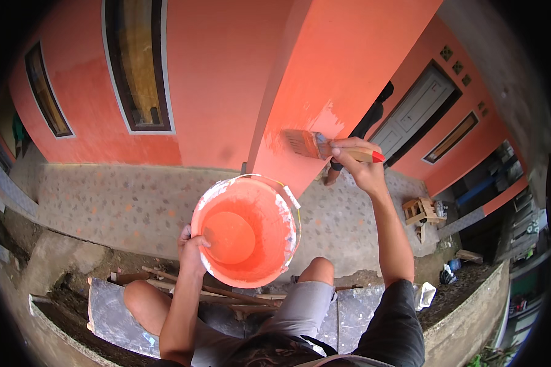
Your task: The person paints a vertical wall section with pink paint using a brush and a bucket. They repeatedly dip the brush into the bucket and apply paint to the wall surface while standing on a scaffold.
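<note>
My right hand (pixel 360 167) grips the wooden handle of a wide paintbrush (pixel 323 146), its end red. The paint-coated bristles touch the face of a square pillar (pixel 330 69). Wet orange paint covers the pillar's upper part, and around the brush a ragged edge meets paler pink. My left hand (pixel 193 247) holds the rim of a plastic bucket (pixel 266 229), thumb inside and fingers outside. Orange paint lies in the bottom of the bucket, while dried white paint crusts its rim. The wire bail with a white grip rests toward the right side.
I sit on a raised grey board platform (pixel 356 312) above the ground. Beyond is a patterned tile floor (pixel 119 206). A person (pixel 372 114) in dark clothes stands partly hidden behind the pillar. A small wooden stool (pixel 420 211) and a white container (pixel 424 296) are at right.
</note>
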The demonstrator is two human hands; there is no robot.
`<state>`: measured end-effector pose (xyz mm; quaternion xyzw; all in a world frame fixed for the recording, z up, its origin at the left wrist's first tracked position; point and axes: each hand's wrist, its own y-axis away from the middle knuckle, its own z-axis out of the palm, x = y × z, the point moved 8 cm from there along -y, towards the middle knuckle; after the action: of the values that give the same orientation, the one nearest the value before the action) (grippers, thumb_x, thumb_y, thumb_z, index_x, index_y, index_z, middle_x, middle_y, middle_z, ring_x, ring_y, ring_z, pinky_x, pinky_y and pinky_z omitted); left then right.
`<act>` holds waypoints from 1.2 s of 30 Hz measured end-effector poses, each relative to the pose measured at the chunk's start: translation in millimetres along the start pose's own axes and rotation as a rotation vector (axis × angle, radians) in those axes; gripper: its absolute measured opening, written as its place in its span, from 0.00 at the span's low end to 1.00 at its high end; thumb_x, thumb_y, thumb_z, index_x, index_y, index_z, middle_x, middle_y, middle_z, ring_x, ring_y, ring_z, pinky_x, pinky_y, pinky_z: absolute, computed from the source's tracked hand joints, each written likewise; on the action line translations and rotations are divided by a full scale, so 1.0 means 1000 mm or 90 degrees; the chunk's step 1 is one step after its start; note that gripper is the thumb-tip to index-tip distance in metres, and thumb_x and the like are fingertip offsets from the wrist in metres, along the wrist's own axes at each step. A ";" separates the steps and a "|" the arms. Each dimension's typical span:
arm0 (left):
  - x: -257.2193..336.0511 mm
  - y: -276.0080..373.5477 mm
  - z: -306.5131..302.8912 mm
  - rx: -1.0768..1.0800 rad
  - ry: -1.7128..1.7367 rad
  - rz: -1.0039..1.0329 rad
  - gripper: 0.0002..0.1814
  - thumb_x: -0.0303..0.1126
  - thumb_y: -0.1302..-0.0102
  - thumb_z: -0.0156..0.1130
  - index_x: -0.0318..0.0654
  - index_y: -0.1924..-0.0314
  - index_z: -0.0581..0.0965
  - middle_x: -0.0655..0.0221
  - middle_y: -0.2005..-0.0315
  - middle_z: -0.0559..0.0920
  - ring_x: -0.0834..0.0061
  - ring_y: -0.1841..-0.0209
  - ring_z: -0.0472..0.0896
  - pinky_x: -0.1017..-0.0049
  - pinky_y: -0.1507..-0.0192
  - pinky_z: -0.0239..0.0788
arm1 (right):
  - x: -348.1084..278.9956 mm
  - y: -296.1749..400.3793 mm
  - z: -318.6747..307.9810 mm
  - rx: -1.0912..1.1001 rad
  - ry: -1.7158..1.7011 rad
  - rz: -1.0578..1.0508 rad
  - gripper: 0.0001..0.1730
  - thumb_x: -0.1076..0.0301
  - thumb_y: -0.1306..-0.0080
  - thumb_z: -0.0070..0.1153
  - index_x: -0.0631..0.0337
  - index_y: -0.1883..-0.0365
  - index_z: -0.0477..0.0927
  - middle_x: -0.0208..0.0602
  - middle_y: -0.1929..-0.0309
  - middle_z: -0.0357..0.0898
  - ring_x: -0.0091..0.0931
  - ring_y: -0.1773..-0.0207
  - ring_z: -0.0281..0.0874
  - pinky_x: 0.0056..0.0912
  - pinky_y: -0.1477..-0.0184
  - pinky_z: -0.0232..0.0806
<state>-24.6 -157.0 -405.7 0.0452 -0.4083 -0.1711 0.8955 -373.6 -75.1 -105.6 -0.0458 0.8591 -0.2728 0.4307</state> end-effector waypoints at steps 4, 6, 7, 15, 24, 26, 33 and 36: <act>0.005 0.006 0.013 0.032 -0.014 -0.010 0.14 0.12 0.58 0.53 0.39 0.72 0.73 0.67 0.70 0.83 0.74 0.69 0.81 0.73 0.66 0.76 | -0.015 -0.009 -0.031 0.200 -0.126 -0.052 0.13 0.67 0.32 0.66 0.70 0.56 0.86 0.42 0.58 0.88 0.25 0.62 0.87 0.26 0.57 0.79; 0.005 0.005 0.013 0.019 -0.003 -0.007 0.14 0.12 0.59 0.53 0.39 0.72 0.73 0.67 0.70 0.84 0.73 0.69 0.81 0.73 0.66 0.76 | 0.006 -0.008 -0.007 0.016 0.048 0.072 0.13 0.67 0.32 0.67 0.71 0.57 0.86 0.42 0.59 0.89 0.25 0.61 0.87 0.25 0.56 0.79; 0.007 0.005 0.013 0.012 0.004 -0.002 0.14 0.12 0.59 0.53 0.39 0.72 0.74 0.67 0.70 0.84 0.73 0.69 0.81 0.73 0.66 0.76 | 0.016 -0.005 0.004 -0.077 0.133 0.130 0.13 0.67 0.32 0.67 0.71 0.57 0.86 0.42 0.59 0.89 0.25 0.61 0.87 0.25 0.56 0.79; 0.000 0.005 0.011 0.027 0.000 -0.018 0.14 0.12 0.59 0.53 0.39 0.72 0.73 0.66 0.70 0.83 0.72 0.69 0.80 0.72 0.65 0.76 | -0.010 -0.015 -0.021 0.089 -0.054 0.038 0.12 0.67 0.32 0.67 0.69 0.58 0.86 0.40 0.62 0.89 0.25 0.58 0.88 0.27 0.58 0.77; 0.000 0.002 0.004 0.001 -0.003 -0.004 0.19 0.14 0.62 0.52 0.36 0.65 0.76 0.61 0.65 0.85 0.68 0.66 0.83 0.69 0.62 0.80 | -0.102 0.025 0.002 0.187 0.412 -0.470 0.09 0.80 0.43 0.67 0.61 0.62 0.87 0.42 0.57 0.88 0.34 0.59 0.90 0.29 0.61 0.81; 0.001 -0.002 0.001 -0.017 -0.003 0.006 0.19 0.14 0.62 0.52 0.36 0.65 0.76 0.61 0.65 0.86 0.68 0.66 0.84 0.68 0.62 0.80 | -0.089 0.034 0.028 0.182 0.613 -0.532 0.14 0.78 0.46 0.66 0.59 0.60 0.86 0.40 0.53 0.87 0.35 0.51 0.88 0.30 0.61 0.82; -0.001 -0.001 0.005 0.007 -0.006 0.000 0.18 0.13 0.60 0.52 0.36 0.66 0.76 0.62 0.66 0.85 0.69 0.67 0.84 0.69 0.63 0.80 | -0.046 0.054 0.071 -0.128 0.521 -0.332 0.17 0.76 0.46 0.64 0.58 0.56 0.84 0.37 0.48 0.83 0.33 0.48 0.86 0.34 0.62 0.82; 0.001 0.000 0.000 -0.001 -0.014 0.002 0.19 0.14 0.61 0.51 0.35 0.65 0.77 0.61 0.65 0.86 0.68 0.67 0.84 0.69 0.63 0.81 | -0.089 0.015 0.041 0.004 0.541 -0.343 0.12 0.76 0.44 0.65 0.59 0.59 0.84 0.36 0.54 0.85 0.33 0.55 0.87 0.33 0.64 0.81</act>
<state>-24.3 -157.2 -404.9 0.0417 -0.4183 -0.1705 0.8912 -284.4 -52.1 -69.0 -0.1498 0.9153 -0.3715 -0.0426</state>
